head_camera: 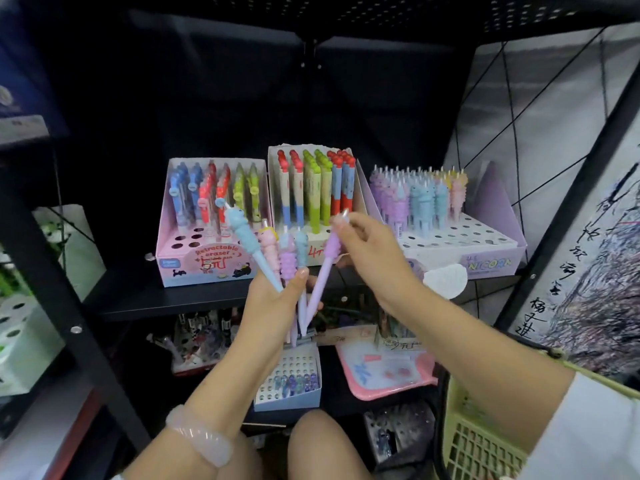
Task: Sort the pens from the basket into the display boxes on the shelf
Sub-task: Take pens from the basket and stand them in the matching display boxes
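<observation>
My left hand [273,299] grips a fanned bunch of unicorn pens [287,258], blue, pink and purple, in front of the shelf. My right hand [367,247] pinches the top of a purple unicorn pen [327,258] whose lower end still sits in the bunch. Behind them on the shelf stand three display boxes: a pink eraser-pen box [194,265] at left, a middle box of red, green and blue pens [315,188], and the purple unicorn box [485,251] at right with several matching pens and many vacant holes. The green basket [478,441] hangs at my right forearm.
A black shelf post [65,306] runs diagonally at left. On the lower shelf sit a small holed pen box [287,379], a pink tray [388,368] and other stationery. A wire grid panel [540,109] and a scribbled sheet [588,271] close off the right side. My knee [322,445] shows below.
</observation>
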Tool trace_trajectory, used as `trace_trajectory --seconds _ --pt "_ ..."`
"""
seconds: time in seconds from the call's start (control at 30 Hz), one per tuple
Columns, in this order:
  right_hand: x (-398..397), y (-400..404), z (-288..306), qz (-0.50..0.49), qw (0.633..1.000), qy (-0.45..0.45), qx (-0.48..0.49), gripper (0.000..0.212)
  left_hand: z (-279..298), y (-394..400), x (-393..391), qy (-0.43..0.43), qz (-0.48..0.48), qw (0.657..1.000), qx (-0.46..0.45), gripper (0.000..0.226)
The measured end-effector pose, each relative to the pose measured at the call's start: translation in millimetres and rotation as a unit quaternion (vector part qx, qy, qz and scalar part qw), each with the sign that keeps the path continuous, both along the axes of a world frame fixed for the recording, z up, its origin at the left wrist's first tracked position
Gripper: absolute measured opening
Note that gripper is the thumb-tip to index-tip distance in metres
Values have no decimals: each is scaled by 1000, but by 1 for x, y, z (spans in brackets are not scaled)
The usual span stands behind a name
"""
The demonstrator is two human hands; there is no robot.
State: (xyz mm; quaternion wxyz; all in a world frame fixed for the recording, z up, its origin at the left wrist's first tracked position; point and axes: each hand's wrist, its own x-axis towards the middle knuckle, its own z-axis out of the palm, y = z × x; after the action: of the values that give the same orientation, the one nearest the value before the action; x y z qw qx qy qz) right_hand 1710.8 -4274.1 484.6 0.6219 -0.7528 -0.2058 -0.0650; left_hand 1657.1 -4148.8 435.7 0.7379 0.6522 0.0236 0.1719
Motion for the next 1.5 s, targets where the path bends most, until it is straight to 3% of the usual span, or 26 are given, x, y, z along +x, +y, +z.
trace_trajectory --seconds 0.17,0.33,0.6,0.73,0.83,1.0,1.17,1.23,1.27,1.37,1.43,1.5 --pt "27 -51 33 -84 992 -93 14 13 5 -10 11 29 -36 998 31 20" --pt "62 -97 50 -260 945 -194 -35 15 5 -22 21 25 -47 997 50 21" --pt "84 -103 44 -259 917 -229 -198 21 2 -34 30 33 -55 997 30 18" --pt "92 -105 38 -267 913 -186 -246 23 0 -34 31 30 -56 998 25 18" --pt "98 -105 39 -292 887 -191 -303 29 -1 -34 32 32 -59 998 12 21" --pt "97 -98 29 -246 845 -180 -439 35 0 -36 32 30 -63 998 3 21" --pt "85 -97 24 -275 819 -176 -472 39 0 -36 31 15 -68 998 -9 27" --pt "76 -97 23 -272 844 -190 -423 40 0 -37 32 10 -70 997 -5 27" --pt "67 -94 21 -252 876 -191 -363 36 1 -39 32 9 -72 997 -5 29" --pt "39 -77 12 -86 977 -68 -183 12 3 -48 33 7 -88 996 -6 25" --pt "27 -71 5 12 992 -3 -127 14 5 -58 34 2 -106 994 -10 14" --pt "26 -71 2 37 994 11 -98 20 6 -67 34 -2 -119 993 -15 16"
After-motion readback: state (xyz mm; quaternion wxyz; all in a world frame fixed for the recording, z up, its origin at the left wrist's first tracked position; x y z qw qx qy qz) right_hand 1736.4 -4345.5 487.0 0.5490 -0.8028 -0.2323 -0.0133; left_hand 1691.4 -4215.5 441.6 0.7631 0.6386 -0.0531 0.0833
